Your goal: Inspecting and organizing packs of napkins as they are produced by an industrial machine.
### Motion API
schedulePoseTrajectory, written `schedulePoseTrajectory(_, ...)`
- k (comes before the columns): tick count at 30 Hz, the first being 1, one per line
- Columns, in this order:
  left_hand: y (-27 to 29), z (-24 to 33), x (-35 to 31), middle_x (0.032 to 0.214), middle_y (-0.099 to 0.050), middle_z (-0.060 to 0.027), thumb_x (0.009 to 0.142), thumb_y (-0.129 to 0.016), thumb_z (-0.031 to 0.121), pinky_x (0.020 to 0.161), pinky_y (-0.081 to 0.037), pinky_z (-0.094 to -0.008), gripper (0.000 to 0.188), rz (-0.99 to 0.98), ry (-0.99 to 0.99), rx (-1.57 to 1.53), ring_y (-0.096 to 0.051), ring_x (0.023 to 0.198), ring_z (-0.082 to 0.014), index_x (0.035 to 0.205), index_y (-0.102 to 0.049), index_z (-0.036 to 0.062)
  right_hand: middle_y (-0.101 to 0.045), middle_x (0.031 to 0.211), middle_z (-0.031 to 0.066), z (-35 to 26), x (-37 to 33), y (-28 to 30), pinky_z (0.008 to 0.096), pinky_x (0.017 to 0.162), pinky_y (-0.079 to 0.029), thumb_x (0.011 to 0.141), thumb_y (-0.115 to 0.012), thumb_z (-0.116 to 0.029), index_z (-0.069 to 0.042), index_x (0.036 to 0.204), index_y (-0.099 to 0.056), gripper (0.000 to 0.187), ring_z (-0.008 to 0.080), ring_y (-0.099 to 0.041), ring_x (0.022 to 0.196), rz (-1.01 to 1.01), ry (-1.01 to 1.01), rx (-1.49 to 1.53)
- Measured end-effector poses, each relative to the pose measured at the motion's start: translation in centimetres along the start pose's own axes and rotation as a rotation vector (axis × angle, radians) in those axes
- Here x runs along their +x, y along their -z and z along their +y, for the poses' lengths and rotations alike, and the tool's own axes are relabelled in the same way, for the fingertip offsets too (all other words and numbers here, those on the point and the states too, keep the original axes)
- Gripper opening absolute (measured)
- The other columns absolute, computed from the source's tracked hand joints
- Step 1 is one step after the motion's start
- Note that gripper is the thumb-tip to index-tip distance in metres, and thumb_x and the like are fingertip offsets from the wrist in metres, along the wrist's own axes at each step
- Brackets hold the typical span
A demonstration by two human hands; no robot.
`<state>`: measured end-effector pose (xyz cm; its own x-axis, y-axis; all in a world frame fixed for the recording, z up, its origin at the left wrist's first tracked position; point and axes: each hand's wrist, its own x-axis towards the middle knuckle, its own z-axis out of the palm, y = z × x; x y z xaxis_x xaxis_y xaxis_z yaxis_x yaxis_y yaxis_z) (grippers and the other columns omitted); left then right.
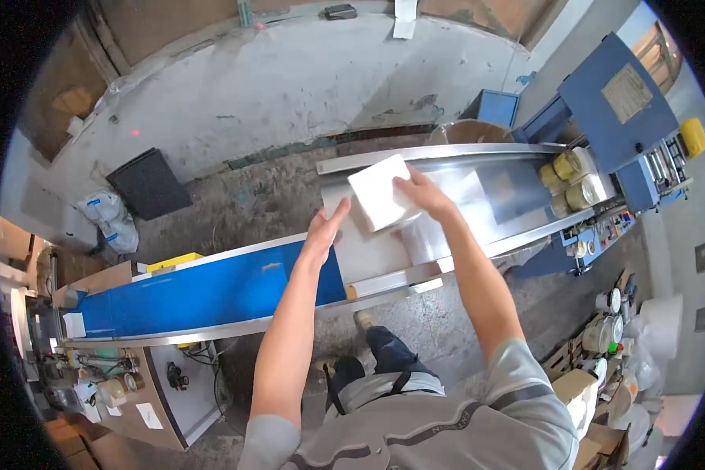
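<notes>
A white, square-cornered block [382, 193], perhaps a stack of thin sheets, is tilted above a metal chute. My right hand [426, 193] grips it at its right side, thumb on the upper face. Just left of the block is my left hand [325, 231], its thumb and fingers apart and a small gap seeming to separate it from the block. Under both hands lies the pale end of the metal chute [368, 254], which meets a blue conveyor belt [204, 294] running off to the left.
At the chute's right end stands a blue machine [615, 102] with several yellowish rolls [568, 164] near it. A metal rail [446, 157] borders the chute's far side. A black panel [149, 184] leans by the far wall. Tubs and cartons [599, 333] crowd the lower right.
</notes>
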<state>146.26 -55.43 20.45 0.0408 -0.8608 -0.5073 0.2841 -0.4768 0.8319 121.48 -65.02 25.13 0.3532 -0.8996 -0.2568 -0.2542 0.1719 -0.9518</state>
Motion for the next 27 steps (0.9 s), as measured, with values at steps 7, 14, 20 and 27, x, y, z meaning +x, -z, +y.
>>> schedulePoseTrajectory(7, 1.2, -1.6, 1.0, 0.126, -0.063, -0.0098, 0.088, -0.074, 0.044, 0.094, -0.049, -0.0352, 0.07, -0.135, -0.057, -0.36, -0.061, 0.114, -0.0204, 0.136, -0.051, -0.0012, -0.056, 0.137, 0.0152, 1.8, 2.0, -8.1, 0.0322, 0.105, -0.04, 0.099, -0.058, -0.031, -0.001, 0.152, -0.033, 0.066, 0.0196, -0.054, 0.121, -0.004, 0.109, -0.192)
schedulePoseTrajectory(14, 15.1, -3.1, -14.2, 0.131, -0.06, -0.0152, 0.089, -0.074, 0.036, 0.097, -0.052, -0.0396, 0.071, 0.071, -0.219, -0.569, -0.062, 0.117, -0.0257, 0.14, -0.044, -0.0034, -0.056, 0.139, 0.0112, -3.8, -3.1, -21.4, 0.0355, 0.104, -0.041, 0.097, -0.061, -0.046, -0.004, 0.144, -0.048, 0.065, 0.022, -0.053, 0.125, -0.135, -0.028, 0.17)
schedulePoseTrajectory(20, 24.0, -5.6, -25.7, 0.127, -0.062, -0.013, 0.083, -0.079, 0.019, 0.093, -0.054, -0.0373, 0.068, 0.17, -0.271, -0.449, -0.063, 0.112, -0.0238, 0.139, -0.047, -0.0014, -0.043, 0.149, 0.0162, -3.9, -7.8, -34.2, 0.0446, 0.105, -0.041, 0.096, -0.054, -0.058, -0.002, 0.155, -0.022, 0.088, 0.0292, -0.047, 0.131, -0.712, -0.224, 0.366)
schedulePoseTrajectory(27, 31.5, -6.7, -36.6, 0.127, -0.059, -0.0132, 0.077, -0.084, 0.016, 0.099, -0.047, -0.0361, 0.083, 0.358, -0.392, -0.272, -0.057, 0.118, -0.0213, 0.144, -0.039, -0.0041, -0.05, 0.139, 0.0239, -6.3, -14.4, -44.8, 0.038, 0.106, -0.04, 0.075, -0.083, -0.027, -0.003, 0.158, -0.012, 0.111, 0.0297, -0.052, 0.125, -0.955, 0.049, 0.087)
